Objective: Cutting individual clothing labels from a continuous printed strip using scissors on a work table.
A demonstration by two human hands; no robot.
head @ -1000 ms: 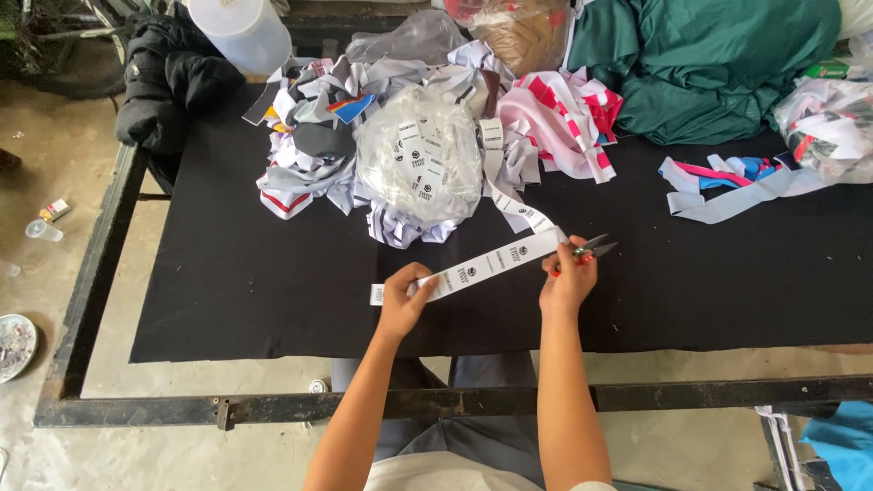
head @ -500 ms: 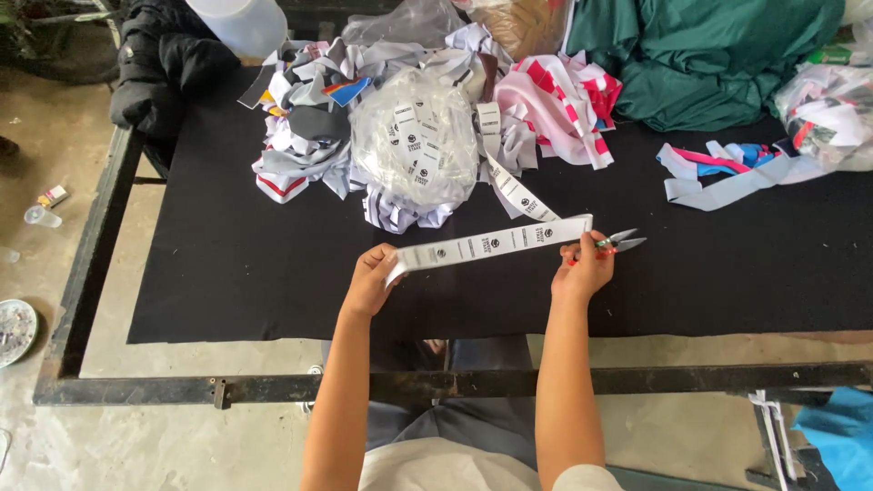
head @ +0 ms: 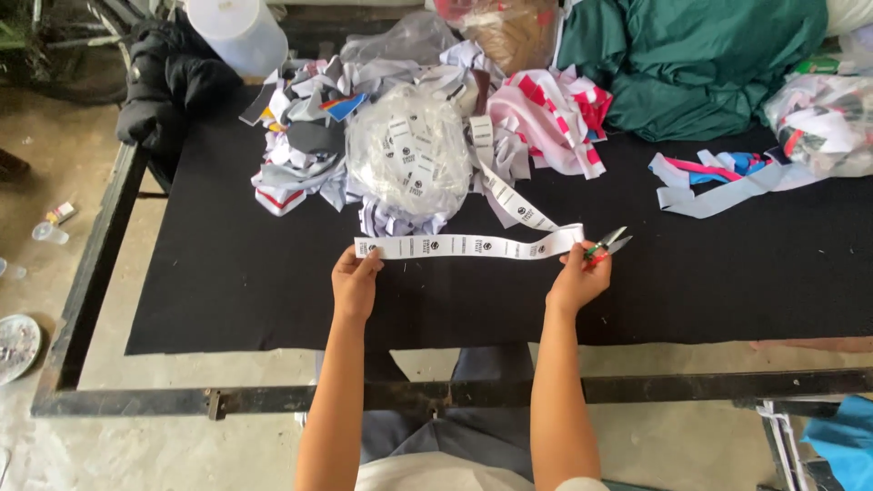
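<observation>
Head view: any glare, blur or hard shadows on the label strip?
Head view: soft, even daylight, no hard shadows on the black table cover; the label strip between left hand and right hand is sharp enough to show print marks; slight sheen on the clear plastic bag; no motion blur evident.

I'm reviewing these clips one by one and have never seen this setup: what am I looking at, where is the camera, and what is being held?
There is no machine here: a person works with two bare hands. The one camera sits on the person's head and looks down at a table covered in black cloth. The left hand pinches one end of a white label strip, stretched level above the table. The right hand holds the other end together with small snips. Behind the strip lie a clear bag of labels, loose label scraps, pink-striped strips and green fabric.
</observation>
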